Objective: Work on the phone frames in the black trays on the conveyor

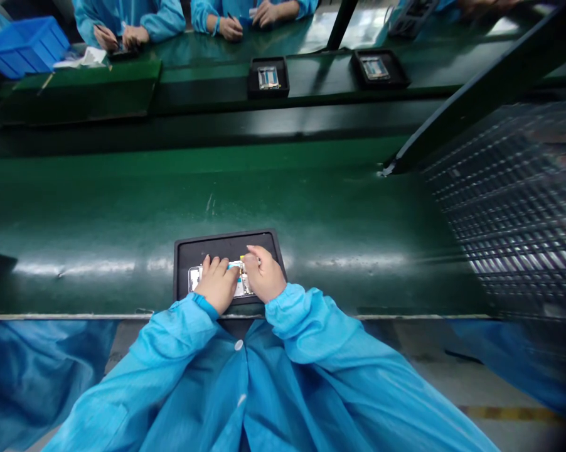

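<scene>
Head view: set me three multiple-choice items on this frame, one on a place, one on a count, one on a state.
1. Where does the device under both hands lie?
A. in the blue crate
B. in the near black tray
C. bare on the belt

2. How many black trays sit on the far belt?
A. two
B. four
C. none

3. How do the person's hands stand?
A. both on the device
B. both raised off it
C. one at the crate

Key: 1 B, the near black tray frames it. 2 A, one tray and another. 3 A, left hand and right hand rest on it.
</scene>
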Available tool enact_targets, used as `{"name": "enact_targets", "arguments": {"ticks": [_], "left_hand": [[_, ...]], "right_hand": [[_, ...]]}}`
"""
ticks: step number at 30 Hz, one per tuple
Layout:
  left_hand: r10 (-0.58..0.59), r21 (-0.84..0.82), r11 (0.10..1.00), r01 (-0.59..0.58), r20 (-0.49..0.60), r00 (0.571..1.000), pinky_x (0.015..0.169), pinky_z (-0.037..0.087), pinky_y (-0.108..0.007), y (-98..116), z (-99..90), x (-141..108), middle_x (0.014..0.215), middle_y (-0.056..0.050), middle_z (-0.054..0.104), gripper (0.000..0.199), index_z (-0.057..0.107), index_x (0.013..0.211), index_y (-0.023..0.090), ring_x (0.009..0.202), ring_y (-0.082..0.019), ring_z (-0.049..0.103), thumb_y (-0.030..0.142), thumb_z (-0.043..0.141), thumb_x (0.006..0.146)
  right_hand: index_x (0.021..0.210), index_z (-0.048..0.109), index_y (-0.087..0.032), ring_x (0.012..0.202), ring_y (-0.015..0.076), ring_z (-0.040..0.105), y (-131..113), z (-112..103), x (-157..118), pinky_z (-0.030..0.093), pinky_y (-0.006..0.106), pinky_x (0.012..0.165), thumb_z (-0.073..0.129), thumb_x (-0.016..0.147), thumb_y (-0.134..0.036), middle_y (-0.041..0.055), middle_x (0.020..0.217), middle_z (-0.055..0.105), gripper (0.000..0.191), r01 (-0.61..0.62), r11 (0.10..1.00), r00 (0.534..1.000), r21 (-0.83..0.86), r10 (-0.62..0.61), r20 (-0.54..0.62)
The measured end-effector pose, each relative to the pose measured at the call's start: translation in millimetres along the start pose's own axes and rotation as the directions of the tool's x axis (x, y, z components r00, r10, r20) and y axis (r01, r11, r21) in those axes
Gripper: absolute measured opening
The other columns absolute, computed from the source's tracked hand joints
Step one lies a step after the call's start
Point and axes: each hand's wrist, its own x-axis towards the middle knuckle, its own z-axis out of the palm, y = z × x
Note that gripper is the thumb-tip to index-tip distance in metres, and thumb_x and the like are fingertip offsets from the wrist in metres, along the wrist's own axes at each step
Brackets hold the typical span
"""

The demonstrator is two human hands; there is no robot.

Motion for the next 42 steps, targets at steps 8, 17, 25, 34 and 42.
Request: {"name": "enact_targets", "arguments": {"ticks": [8, 17, 25, 34, 42], "left_hand": [[-0.017, -0.118, 0.993, 0.023, 0.049, 0.999, 0.1, 0.024, -0.055, -0.5, 0.8, 0.7, 0.113, -0.012, 0.052, 0.034, 0.053, 0.111, 0.014, 0.111, -0.032, 0.042, 0.017, 0.04, 0.08], [-0.133, -0.232, 0.962, 0.141, 0.051, 0.99, 0.097, 0.035, -0.043, -7.5, -5.8, 6.1, 0.109, -0.004, 0.058, 0.024, 0.063, 0.096, 0.025, 0.106, -0.023, 0.048, 0.026, 0.045, 0.081], [-0.224, -0.251, 0.935, 0.252, 0.134, 0.965, 0.09, 0.038, -0.035, -5.1, -16.8, 19.9, 0.095, -0.004, 0.062, 0.013, 0.065, 0.076, 0.02, 0.099, -0.021, 0.051, 0.028, 0.055, 0.074], [-0.348, -0.302, 0.875, 0.38, 0.155, 0.925, 0.084, 0.038, -0.039, 3.5, -19.3, 26.2, 0.085, -0.005, 0.061, 0.012, 0.064, 0.069, 0.02, 0.093, -0.025, 0.051, 0.028, 0.055, 0.07], [-0.457, -0.674, 0.633, 0.381, 0.072, 0.886, 0.072, 0.046, -0.026, -15.6, -25.1, 18.5, 0.077, -0.001, 0.065, 0.024, 0.065, 0.078, 0.019, 0.076, -0.015, 0.058, 0.031, 0.044, 0.076]], "right_hand": [[0.078, 0.062, -0.021, 0.071, 0.0186, 0.059, -8.8, 10.6, 4.4, 0.048, 0.032, 0.071, 0.036, 0.083, -0.039, 0.0073, 0.074, 0.064, 0.032, 0.253, 0.953, 0.936, -0.169, -0.196, 0.294], [0.098, 0.048, -0.018, 0.04, 0.0098, 0.052, -0.1, 5.2, 13.3, 0.042, 0.021, 0.038, 0.028, 0.084, -0.053, 0.0002, 0.067, 0.06, 0.042, -0.512, 0.798, 0.837, 0.318, 0.546, -0.024], [0.102, 0.05, -0.017, 0.058, 0.0126, 0.06, -0.3, 11.3, 12.2, 0.045, 0.022, 0.052, 0.038, 0.082, -0.049, 0.0014, 0.068, 0.06, 0.039, -0.455, 0.836, 0.862, 0.307, 0.5, -0.083], [0.102, 0.05, -0.016, 0.061, 0.0129, 0.06, -0.7, 11.2, 14.5, 0.046, 0.023, 0.055, 0.037, 0.082, -0.049, 0.0037, 0.074, 0.062, 0.041, -0.441, 0.85, 0.873, 0.287, 0.48, -0.08], [0.109, 0.047, -0.014, 0.044, 0.0109, 0.055, 4.5, 7.3, 12.3, 0.045, 0.022, 0.042, 0.034, 0.079, -0.058, 0.0035, 0.074, 0.061, 0.055, -0.515, 0.797, 0.84, 0.315, 0.543, -0.003]]}}
